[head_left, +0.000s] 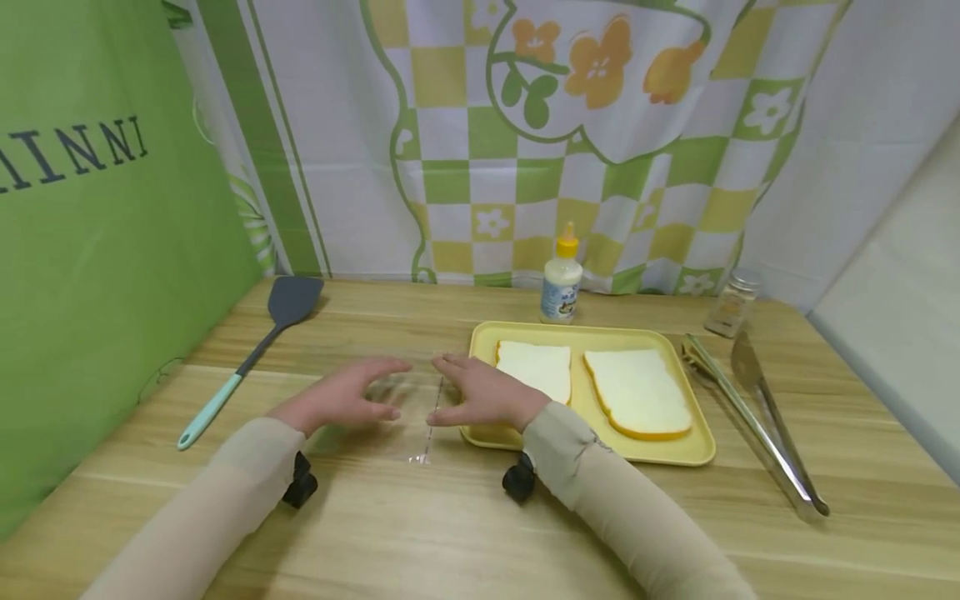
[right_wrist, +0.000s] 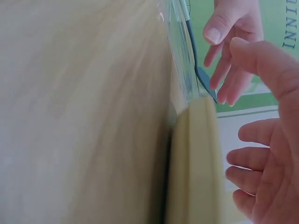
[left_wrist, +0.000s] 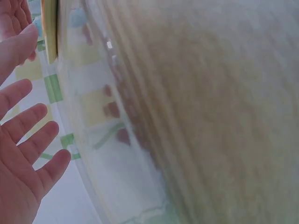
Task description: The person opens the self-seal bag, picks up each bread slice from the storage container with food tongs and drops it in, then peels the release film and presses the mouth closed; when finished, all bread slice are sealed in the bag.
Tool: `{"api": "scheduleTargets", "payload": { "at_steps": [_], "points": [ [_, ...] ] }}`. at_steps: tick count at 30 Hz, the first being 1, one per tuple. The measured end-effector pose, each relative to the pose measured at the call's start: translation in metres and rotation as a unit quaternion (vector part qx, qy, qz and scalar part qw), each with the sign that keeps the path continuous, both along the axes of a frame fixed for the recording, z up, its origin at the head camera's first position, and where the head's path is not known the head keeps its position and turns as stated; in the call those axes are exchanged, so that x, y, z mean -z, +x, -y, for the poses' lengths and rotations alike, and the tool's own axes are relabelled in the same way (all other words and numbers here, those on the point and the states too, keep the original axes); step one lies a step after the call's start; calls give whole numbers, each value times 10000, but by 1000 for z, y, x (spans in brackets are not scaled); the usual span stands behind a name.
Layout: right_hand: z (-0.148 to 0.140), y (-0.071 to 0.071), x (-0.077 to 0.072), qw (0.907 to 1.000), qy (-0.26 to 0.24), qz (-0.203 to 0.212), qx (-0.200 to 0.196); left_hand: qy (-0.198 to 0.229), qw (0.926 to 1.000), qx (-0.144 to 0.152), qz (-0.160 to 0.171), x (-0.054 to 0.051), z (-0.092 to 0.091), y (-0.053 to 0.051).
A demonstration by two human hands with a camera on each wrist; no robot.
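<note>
A clear, see-through sheet or bag [head_left: 425,437] lies flat on the wooden table, left of a yellow tray [head_left: 592,335]. Over it hovers the left hand [head_left: 341,396], fingers spread and pointing right, holding nothing; the left wrist view shows the same hand [left_wrist: 28,140] with its fingers apart. The right hand [head_left: 491,392] is held above the tray's left edge, facing the left one with a gap between them. In the right wrist view the right hand [right_wrist: 271,154] has relaxed fingers beside the tray rim [right_wrist: 198,154]. Two bread slices [head_left: 534,367] [head_left: 641,392] lie on the tray.
A spatula [head_left: 258,350] lies at the left. Behind the tray stands a bottle with a yellow cap [head_left: 561,287]. Metal tongs [head_left: 757,425] lie right of the tray, below a small glass jar [head_left: 732,307]. A patterned curtain [head_left: 480,167] hangs behind the table.
</note>
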State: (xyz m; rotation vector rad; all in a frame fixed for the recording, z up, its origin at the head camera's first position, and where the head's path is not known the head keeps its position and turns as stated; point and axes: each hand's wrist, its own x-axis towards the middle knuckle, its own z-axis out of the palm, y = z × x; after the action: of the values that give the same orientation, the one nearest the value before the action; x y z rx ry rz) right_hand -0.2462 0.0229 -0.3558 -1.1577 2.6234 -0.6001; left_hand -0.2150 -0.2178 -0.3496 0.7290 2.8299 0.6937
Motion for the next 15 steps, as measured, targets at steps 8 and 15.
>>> {"api": "scheduleTargets", "payload": {
  "at_steps": [8, 15],
  "points": [
    [10, -5, 10, 9994, -73, 305, 129, 65, 9995, -108, 278, 9, -1, -7],
    [14, -7, 15, 9998, -197, -45, 94, 37, 9988, 46, 476, 14, -2, -12]
  ]
}}
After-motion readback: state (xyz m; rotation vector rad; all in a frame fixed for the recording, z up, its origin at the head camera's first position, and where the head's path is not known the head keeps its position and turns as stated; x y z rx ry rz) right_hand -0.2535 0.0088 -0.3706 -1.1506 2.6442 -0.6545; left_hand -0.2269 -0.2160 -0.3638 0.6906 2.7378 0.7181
